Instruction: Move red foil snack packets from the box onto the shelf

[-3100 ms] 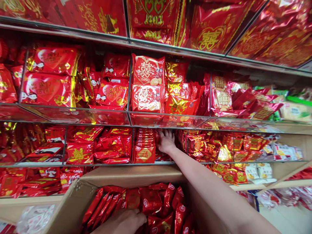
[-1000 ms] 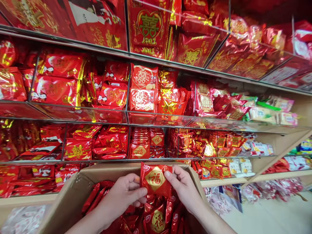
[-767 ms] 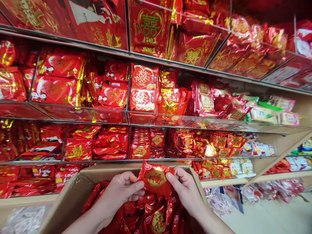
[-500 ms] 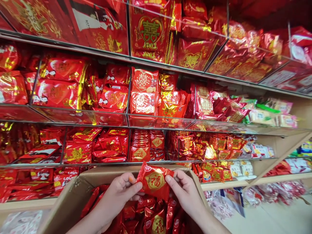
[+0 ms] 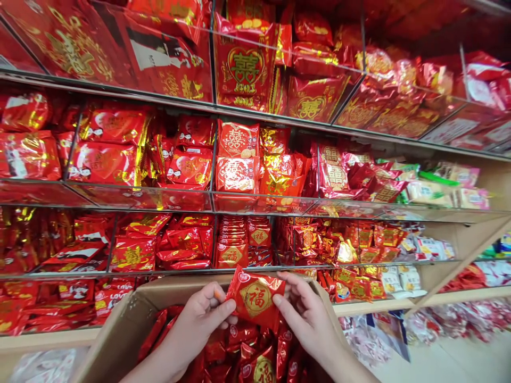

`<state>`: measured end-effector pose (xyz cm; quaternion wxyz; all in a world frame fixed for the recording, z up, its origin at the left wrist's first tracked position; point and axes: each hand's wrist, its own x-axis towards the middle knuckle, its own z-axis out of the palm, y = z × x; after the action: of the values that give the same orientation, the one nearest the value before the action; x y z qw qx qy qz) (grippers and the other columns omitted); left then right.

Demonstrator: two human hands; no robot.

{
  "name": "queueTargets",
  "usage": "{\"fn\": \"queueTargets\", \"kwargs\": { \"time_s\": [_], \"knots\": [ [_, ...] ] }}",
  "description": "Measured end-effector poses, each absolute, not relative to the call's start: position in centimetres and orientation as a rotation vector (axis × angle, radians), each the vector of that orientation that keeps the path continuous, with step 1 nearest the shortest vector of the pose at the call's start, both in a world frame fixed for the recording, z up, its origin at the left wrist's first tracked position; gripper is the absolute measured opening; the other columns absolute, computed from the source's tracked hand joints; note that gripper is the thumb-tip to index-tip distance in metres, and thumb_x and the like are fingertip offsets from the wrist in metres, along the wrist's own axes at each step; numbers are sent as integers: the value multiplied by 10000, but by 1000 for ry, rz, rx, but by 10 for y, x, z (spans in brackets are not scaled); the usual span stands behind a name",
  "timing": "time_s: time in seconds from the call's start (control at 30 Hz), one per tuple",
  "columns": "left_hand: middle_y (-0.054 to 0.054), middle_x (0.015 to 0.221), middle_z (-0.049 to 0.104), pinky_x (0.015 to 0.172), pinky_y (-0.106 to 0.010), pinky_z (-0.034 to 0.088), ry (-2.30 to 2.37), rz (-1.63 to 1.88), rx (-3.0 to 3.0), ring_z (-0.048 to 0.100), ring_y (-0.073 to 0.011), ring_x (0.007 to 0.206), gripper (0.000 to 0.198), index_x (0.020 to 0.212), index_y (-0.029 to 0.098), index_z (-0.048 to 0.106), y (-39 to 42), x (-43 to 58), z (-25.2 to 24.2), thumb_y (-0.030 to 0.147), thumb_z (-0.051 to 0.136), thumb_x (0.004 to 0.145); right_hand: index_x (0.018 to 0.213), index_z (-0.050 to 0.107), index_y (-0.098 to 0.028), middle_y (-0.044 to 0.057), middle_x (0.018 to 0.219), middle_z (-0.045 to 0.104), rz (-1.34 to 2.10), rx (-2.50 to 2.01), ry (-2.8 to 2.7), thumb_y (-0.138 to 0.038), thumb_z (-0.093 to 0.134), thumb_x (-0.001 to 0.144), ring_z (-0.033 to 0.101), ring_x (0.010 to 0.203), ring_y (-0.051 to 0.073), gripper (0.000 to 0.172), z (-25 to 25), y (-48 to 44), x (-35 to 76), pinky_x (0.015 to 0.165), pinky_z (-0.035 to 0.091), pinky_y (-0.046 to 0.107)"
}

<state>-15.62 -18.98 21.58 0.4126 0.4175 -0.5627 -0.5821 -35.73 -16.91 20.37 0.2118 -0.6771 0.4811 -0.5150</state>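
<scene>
A red packet with a gold diamond and a red character (image 5: 256, 298) is held up above an open cardboard box (image 5: 115, 319). My left hand (image 5: 207, 314) pinches its left edge between thumb and fingers. At the packet's right edge, my right hand (image 5: 305, 314) grips with the thumb in front and fingers behind. Below both hands the box holds several loose red packets (image 5: 257, 367) of the same look. Just beyond the box, similar packets stand stacked in a shelf compartment (image 5: 231, 254).
Tiered shelves with clear dividers (image 5: 263, 203) span the view, filled with red and gold packets. White packets (image 5: 399, 279) lie at the lower right. Clear-bagged goods (image 5: 451, 324) are under the right shelf, and one plastic bag (image 5: 43, 367) is at lower left.
The view has shifted slightly, so the shelves appear a little lower at left. Both hands still hold the packet, whose face is a little more level; the right fingers have moved slightly.
</scene>
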Motion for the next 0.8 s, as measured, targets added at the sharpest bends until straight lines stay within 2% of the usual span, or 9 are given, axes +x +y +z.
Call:
{"fn": "queueTargets", "kwargs": {
  "time_s": [0.1, 0.17, 0.3, 0.37, 0.43, 0.5, 0.6, 0.67, 0.8],
  "knots": [
    [59, 554, 582, 547, -200, 377, -1410, -1465, 1065, 535, -96, 572, 214, 608, 189, 424, -191, -157, 215, 313, 567, 709, 1121, 403, -200, -4, 672, 508, -1336, -1908, 1282, -285, 487, 768, 472, 574, 115, 373, 198, -170, -356, 533, 425, 225],
    [59, 557, 580, 549, -204, 380, -1398, -1469, 1087, 534, -97, 570, 219, 610, 190, 419, -191, -157, 214, 319, 565, 709, 1050, 453, -201, -6, 670, 503, -1327, -1909, 1280, -292, 499, 760, 456, 557, 108, 308, 195, -169, -356, 510, 405, 215],
    [28, 716, 599, 588, -234, 404, -1362, -1496, 1131, 561, -112, 630, 157, 765, 193, 460, -191, -160, 213, 330, 529, 729, 934, 498, -179, -33, 561, 459, -1395, -1930, 1404, -330, 509, 748, 436, 497, 100, 241, 205, -172, -364, 460, 379, 202],
    [17, 764, 593, 583, -238, 402, -1370, -1507, 1141, 570, -117, 639, 175, 841, 196, 461, -191, -161, 211, 312, 526, 727, 919, 500, -173, -28, 556, 482, -1452, -2017, 1560, -349, 502, 748, 456, 490, 105, 245, 218, -179, -371, 468, 387, 212],
    [23, 730, 583, 563, -235, 396, -1394, -1523, 1132, 571, -118, 622, 166, 837, 192, 463, -192, -162, 209, 288, 529, 719, 912, 497, -172, 1, 622, 546, -1423, -2166, 1746, -352, 478, 762, 508, 532, 121, 235, 234, -192, -378, 512, 411, 230],
    [30, 687, 573, 556, -233, 394, -1426, -1544, 1105, 564, -117, 609, 139, 807, 186, 469, -192, -162, 206, 270, 530, 714, 905, 493, -162, 40, 708, 590, -1212, -2364, 1949, -315, 447, 785, 559, 608, 148, 200, 249, -209, -380, 568, 430, 255],
    [25, 670, 574, 559, -237, 396, -1481, -1548, 1073, 549, -116, 599, 116, 770, 176, 475, -190, -163, 202, 257, 531, 709, 878, 493, -121, 101, 743, 608, -623, -2554, 2248, -176, 399, 804, 599, 687, 205, 131, 263, -240, -369, 592, 442, 293],
    [23, 652, 577, 557, -241, 391, -1530, -1541, 1058, 539, -118, 585, 104, 753, 173, 477, -188, -164, 200, 253, 523, 705, 891, 501, -90, 149, 777, 613, -325, -2536, 2381, -75, 348, 797, 606, 745, 235, 180, 265, -261, -356, 605, 450, 311],
    [44, 574, 544, 579, -244, 382, -1616, -1520, 1075, 531, -125, 576, 71, 708, 179, 481, -182, -166, 200, 237, 514, 683, 914, 558, -50, 204, 831, 619, -130, -2427, 2444, -27, 332, 783, 603, 812, 250, 263, 261, -300, -338, 636, 463, 318]
  ]
}}
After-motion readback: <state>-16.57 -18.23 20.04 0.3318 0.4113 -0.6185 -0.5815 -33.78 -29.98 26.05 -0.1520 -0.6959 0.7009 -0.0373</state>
